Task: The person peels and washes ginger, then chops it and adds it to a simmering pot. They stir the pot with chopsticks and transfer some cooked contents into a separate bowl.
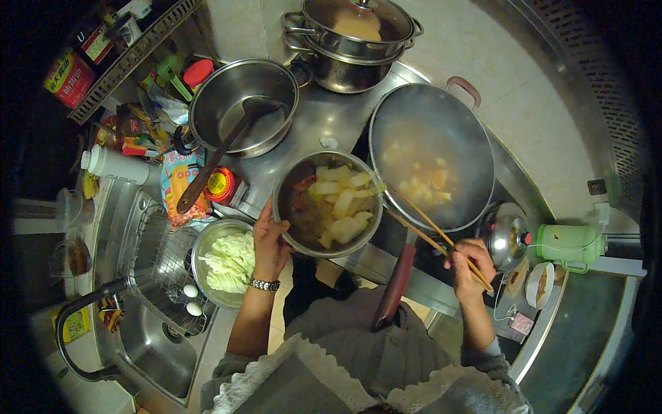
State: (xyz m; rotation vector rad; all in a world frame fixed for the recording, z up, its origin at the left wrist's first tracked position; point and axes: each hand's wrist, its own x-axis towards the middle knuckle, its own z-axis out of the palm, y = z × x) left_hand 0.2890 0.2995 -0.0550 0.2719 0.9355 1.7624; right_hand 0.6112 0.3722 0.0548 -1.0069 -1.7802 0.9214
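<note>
My left hand (pixel 269 241) grips the left side of a round steel bowl (pixel 281 201), thumb over its rim. Inside are pale yellowish vegetable pieces (pixel 340 199), liquid and some reddish bits. My right hand (pixel 470 264) is closed around a pair of wooden chopsticks (pixel 433 233). Their tips reach the bowl's right rim, by a piece of vegetable there. Just right of the bowl, a large wok (pixel 472 155) holds steaming food (pixel 426 181) in chunks, blurred by the steam. The wok's long dark red handle (pixel 396 286) points toward me.
A steel pot (pixel 207 110) with a wooden spatula (pixel 219 155) across it stands far left; a lidded steamer pot (pixel 348 72) is behind. Near my left wrist sits a bowl of cabbage (pixel 231 261), beside the sink (pixel 155 362) and rack. A lidded pot (pixel 507 238) and green jug (pixel 567 245) stand right.
</note>
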